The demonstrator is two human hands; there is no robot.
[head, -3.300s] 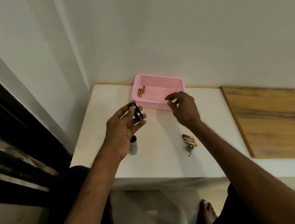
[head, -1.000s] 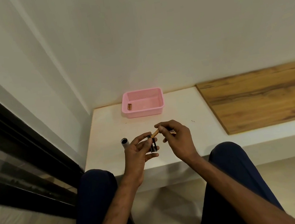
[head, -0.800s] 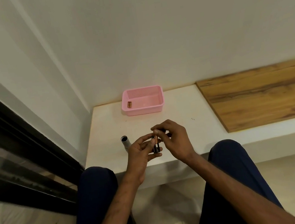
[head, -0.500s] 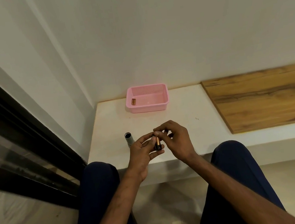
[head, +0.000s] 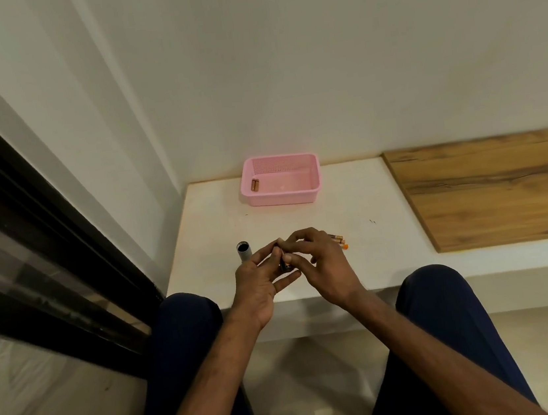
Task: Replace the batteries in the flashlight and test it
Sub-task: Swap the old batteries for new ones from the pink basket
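My left hand (head: 260,283) grips a small black battery holder (head: 285,264) over the front edge of the white ledge (head: 363,217). My right hand (head: 321,263) meets it from the right, thumb and fingertips pinched on the holder's top, pressing a battery that is mostly hidden. The grey flashlight body (head: 244,250) stands just left of my hands with its open dark end facing up. Two loose batteries with orange ends (head: 338,241) lie on the ledge behind my right hand.
A pink plastic basket (head: 312,191) stands at the back of the ledge against the wall, with two brown batteries (head: 255,185) in its left end. A wooden board (head: 498,186) covers the ledge to the right. A dark window frame runs along the left.
My right hand has brought a battery from the ledge to the holder and pressed it in. The hands are now tight together, and the battery shows less than half a second ago.
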